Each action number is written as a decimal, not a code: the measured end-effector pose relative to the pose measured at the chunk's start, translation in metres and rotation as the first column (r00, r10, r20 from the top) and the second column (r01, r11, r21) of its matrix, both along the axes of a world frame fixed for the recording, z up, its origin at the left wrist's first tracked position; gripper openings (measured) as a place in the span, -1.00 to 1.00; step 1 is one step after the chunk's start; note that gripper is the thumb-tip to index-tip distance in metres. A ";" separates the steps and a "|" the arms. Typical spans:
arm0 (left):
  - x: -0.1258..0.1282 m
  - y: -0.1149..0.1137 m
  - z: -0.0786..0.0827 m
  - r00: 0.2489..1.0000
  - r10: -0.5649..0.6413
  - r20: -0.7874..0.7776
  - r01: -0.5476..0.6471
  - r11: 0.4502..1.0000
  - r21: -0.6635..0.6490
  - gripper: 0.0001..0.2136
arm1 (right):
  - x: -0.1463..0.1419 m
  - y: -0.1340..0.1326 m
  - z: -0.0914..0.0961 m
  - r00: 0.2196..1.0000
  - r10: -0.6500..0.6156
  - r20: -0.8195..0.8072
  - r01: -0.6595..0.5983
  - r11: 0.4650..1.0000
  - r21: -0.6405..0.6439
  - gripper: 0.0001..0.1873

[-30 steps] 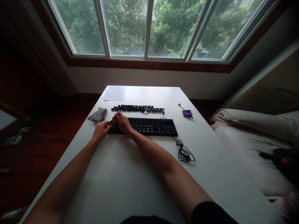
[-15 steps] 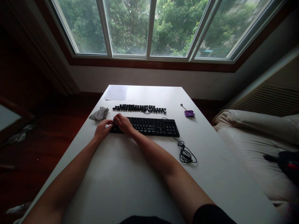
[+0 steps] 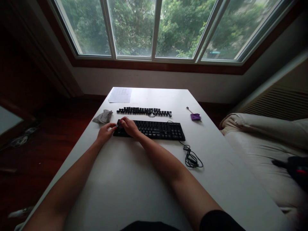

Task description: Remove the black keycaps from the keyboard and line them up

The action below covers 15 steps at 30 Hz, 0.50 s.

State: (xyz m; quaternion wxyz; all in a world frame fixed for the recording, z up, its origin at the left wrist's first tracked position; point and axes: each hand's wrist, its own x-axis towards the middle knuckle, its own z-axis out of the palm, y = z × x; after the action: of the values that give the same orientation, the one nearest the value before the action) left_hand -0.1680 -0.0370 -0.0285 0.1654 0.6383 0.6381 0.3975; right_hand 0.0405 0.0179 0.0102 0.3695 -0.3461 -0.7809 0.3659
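Observation:
A black keyboard (image 3: pixel 156 131) lies across the white table. My left hand (image 3: pixel 106 133) is at its left end, thumb and fingers closed at the edge; whatever they hold is too small to make out. Curled over the keyboard's left part is my right hand (image 3: pixel 130 127), fingertips pressed together and pointing toward my left fingers. Anything in that pinch is hidden. Behind the keyboard runs an uneven row of loose black keycaps (image 3: pixel 138 111), with a small round clear piece (image 3: pixel 151 115) beside them.
Left of the keycaps lies a crumpled grey cloth (image 3: pixel 104 116). A paper sheet (image 3: pixel 120 95) rests at the far left corner. On the right are a purple cloth (image 3: pixel 195 117), a thin brush (image 3: pixel 189 110) and the coiled keyboard cable (image 3: pixel 192 159). A cushioned seat (image 3: pixel 255 154) stands right of the table (image 3: pixel 149 179).
My right hand has shifted slightly right, away from my left fingers, uncovering more of the keyboard's upper left corner. My left hand stays almost in place.

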 end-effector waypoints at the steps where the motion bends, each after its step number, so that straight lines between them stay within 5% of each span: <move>1: -0.001 0.000 -0.001 1.000 -0.004 0.028 0.004 1.000 -0.004 -0.66 | 0.000 -0.001 0.001 1.000 -0.014 -0.001 0.014 1.000 0.002 -0.75; 8: 0.002 0.010 -0.004 0.970 -0.079 0.228 0.076 0.997 0.019 -0.59 | -0.001 -0.015 0.003 0.991 -0.134 0.009 0.132 0.986 0.100 -0.75; 15: -0.014 0.033 0.016 0.994 0.083 0.067 -0.086 0.995 0.050 -0.62 | 0.008 -0.012 0.002 0.944 -0.327 -0.047 0.329 0.942 0.071 -0.71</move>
State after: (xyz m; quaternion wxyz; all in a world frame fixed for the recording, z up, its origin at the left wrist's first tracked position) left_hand -0.1818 -0.0043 -0.0123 0.1521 0.6016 0.6482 0.4415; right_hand 0.0483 0.0061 0.0124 0.4517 -0.4503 -0.7197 0.2744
